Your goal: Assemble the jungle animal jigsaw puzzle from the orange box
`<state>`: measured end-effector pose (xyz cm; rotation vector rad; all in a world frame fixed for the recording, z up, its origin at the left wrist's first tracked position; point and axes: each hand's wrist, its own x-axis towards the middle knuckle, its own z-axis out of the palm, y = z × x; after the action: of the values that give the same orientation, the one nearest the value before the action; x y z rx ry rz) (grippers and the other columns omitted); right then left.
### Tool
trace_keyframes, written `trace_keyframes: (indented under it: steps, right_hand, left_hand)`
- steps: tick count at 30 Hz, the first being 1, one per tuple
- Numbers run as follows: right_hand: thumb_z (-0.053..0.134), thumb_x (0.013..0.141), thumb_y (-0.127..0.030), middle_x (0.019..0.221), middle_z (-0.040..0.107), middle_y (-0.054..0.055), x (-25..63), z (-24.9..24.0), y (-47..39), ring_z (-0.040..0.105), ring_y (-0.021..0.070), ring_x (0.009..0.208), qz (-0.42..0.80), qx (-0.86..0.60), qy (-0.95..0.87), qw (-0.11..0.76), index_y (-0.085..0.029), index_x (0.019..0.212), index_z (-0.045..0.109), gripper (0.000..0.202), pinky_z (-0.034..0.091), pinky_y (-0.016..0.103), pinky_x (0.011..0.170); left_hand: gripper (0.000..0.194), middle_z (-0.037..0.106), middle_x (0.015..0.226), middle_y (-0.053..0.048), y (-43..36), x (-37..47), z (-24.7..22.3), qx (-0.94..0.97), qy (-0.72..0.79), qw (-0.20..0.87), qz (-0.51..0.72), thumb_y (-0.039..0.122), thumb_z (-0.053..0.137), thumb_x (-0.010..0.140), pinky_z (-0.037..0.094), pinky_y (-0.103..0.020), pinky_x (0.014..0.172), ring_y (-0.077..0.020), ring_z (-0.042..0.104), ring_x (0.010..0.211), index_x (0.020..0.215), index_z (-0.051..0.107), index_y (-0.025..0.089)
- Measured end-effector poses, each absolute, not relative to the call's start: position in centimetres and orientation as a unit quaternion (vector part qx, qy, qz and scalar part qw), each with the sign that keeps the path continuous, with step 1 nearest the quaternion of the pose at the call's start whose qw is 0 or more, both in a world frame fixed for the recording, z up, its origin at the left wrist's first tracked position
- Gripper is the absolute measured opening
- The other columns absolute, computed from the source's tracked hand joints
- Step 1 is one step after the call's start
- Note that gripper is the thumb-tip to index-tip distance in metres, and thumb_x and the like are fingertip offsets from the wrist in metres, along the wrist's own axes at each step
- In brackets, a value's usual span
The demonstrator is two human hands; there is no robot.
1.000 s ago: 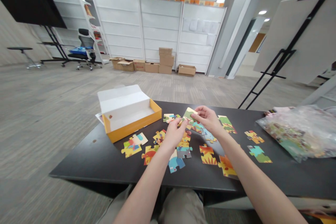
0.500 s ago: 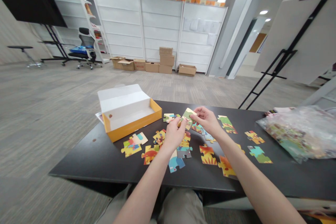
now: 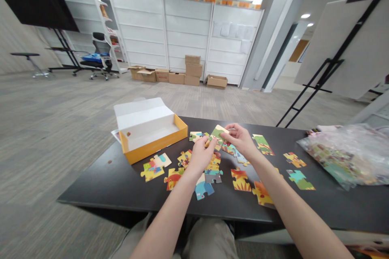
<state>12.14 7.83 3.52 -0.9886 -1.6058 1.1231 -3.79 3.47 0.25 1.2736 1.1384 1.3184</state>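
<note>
Above the black table [image 3: 100,186], my left hand [image 3: 203,151] and my right hand [image 3: 238,137] meet around a green and cream puzzle piece [image 3: 219,132]. My right thumb and fingers pinch its right edge. My left fingers close on its lower left side; whether a second piece is joined there I cannot tell. Beneath and around my hands lie several loose puzzle pieces, among them a blue one [image 3: 203,188], an orange and yellow one [image 3: 240,180] and a joined yellow and pink group [image 3: 155,166]. My left forearm hides part of the pile.
An open yellow box [image 3: 158,143] with a white lid stands at the table's left. On the right lies a clear plastic bag [image 3: 358,153] full of pieces. More puzzle pieces, one green [image 3: 263,144] and one teal [image 3: 300,179], lie between the bag and my right arm.
</note>
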Motion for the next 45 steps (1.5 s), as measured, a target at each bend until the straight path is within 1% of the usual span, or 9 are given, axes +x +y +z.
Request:
trace_keyframes:
  steps: [12, 16, 21, 25, 30, 33, 35, 40, 45]
  right_hand:
    - [0.081, 0.072, -0.053, 0.07, 0.069, -0.002, 11.4, 2.5, 8.0, 0.065, 0.0143, 0.059, 0.483, -0.383, -0.657, 0.433, -0.021, 0.099, 0.056, 0.049, 0.048, 0.025, 0.051]
    - [0.078, 0.075, -0.051, 0.078, 0.072, 0.001, 11.0, 1.7, 8.0, 0.066, 0.0145, 0.063, 0.478, -0.386, -0.679, 0.402, -0.021, 0.099, 0.058, 0.044, 0.049, 0.026, 0.056]
    - [0.068, 0.084, -0.047, 0.087, 0.074, 0.006, 11.8, 0.8, 8.9, 0.069, 0.0192, 0.078, 0.329, -0.421, -0.755, 0.381, -0.02, 0.093, 0.065, 0.029, 0.053, 0.032, 0.069]
    - [0.065, 0.089, -0.041, 0.099, 0.074, 0.008, 12.2, 0.6, 10.0, 0.067, 0.0227, 0.092, 0.18, -0.422, -0.833, 0.311, -0.021, 0.095, 0.071, 0.022, 0.054, 0.037, 0.08]
    - [0.067, 0.09, -0.038, 0.12, 0.068, 0.013, 9.1, 0.7, 11.9, 0.061, 0.0258, 0.116, 0.138, -0.372, -0.887, 0.235, -0.02, 0.112, 0.072, 0.028, 0.047, 0.043, 0.103]
    - [0.072, 0.088, -0.039, 0.131, 0.062, 0.016, 6.2, 0.5, 13.0, 0.058, 0.0282, 0.123, 0.116, -0.378, -0.899, 0.187, -0.02, 0.124, 0.069, 0.041, 0.044, 0.044, 0.107]
    - [0.075, 0.085, -0.039, 0.134, 0.061, 0.014, 4.5, 0.5, 13.6, 0.06, 0.0282, 0.122, 0.109, -0.382, -0.905, 0.155, -0.023, 0.125, 0.07, 0.044, 0.045, 0.042, 0.106]
    - [0.073, 0.085, -0.032, 0.123, 0.068, 0.007, 3.9, 0.5, 13.9, 0.067, 0.0226, 0.106, 0.131, -0.383, -0.908, 0.109, -0.028, 0.114, 0.077, 0.03, 0.05, 0.032, 0.096]
    - [0.073, 0.083, -0.024, 0.114, 0.072, 0.008, 7.0, 1.1, 12.9, 0.067, 0.0239, 0.104, 0.132, -0.405, -0.899, 0.102, -0.024, 0.108, 0.079, 0.026, 0.051, 0.031, 0.092]
  left_hand:
    - [0.023, 0.069, 0.087, -0.001, 3.1, -5.3, 1.0, 0.506, 0.433, 0.519, 0.536, 0.042, 0.06, 0.09, 0.052, -0.027, 0.056, -0.013, 0.066, 0.055, 0.086, 0.056, 0.02]
    - [0.029, 0.069, 0.083, -0.001, 3.3, -7.2, 1.0, 0.509, 0.422, 0.498, 0.561, 0.046, 0.066, 0.086, 0.054, -0.03, 0.068, -0.0165, 0.068, 0.068, 0.081, 0.057, 0.019]
    - [0.034, 0.07, 0.081, -0.002, 3.4, -11.2, 1.4, 0.466, 0.439, 0.462, 0.614, 0.051, 0.072, 0.08, 0.051, -0.028, 0.077, -0.0174, 0.066, 0.082, 0.081, 0.061, 0.018]
    - [0.039, 0.072, 0.083, -0.003, 3.1, -13.3, 2.1, 0.426, 0.436, 0.46, 0.646, 0.054, 0.075, 0.077, 0.051, -0.029, 0.078, -0.019, 0.067, 0.087, 0.086, 0.063, 0.018]
    - [0.045, 0.073, 0.084, -0.003, 3.0, -13.6, 3.2, 0.408, 0.413, 0.484, 0.655, 0.056, 0.077, 0.072, 0.052, -0.031, 0.081, -0.0196, 0.068, 0.085, 0.091, 0.065, 0.016]
    - [0.044, 0.073, 0.086, -0.004, 3.3, -13.5, 3.4, 0.404, 0.407, 0.481, 0.663, 0.054, 0.077, 0.073, 0.052, -0.031, 0.08, -0.0197, 0.068, 0.086, 0.091, 0.065, 0.016]
    - [0.042, 0.072, 0.087, -0.004, 3.7, -13.4, 3.3, 0.415, 0.408, 0.47, 0.664, 0.053, 0.074, 0.075, 0.052, -0.031, 0.08, -0.0202, 0.067, 0.089, 0.091, 0.065, 0.016]
    - [0.03, 0.071, 0.086, -0.004, 4.6, -12.9, 3.2, 0.472, 0.422, 0.43, 0.643, 0.047, 0.065, 0.083, 0.051, -0.03, 0.082, -0.0199, 0.065, 0.091, 0.086, 0.065, 0.017]
    - [0.026, 0.065, 0.073, -0.001, 5.5, -11.8, 2.7, 0.57, 0.477, 0.361, 0.562, 0.041, 0.059, 0.086, 0.046, -0.027, 0.07, -0.0171, 0.06, 0.074, 0.081, 0.067, 0.017]
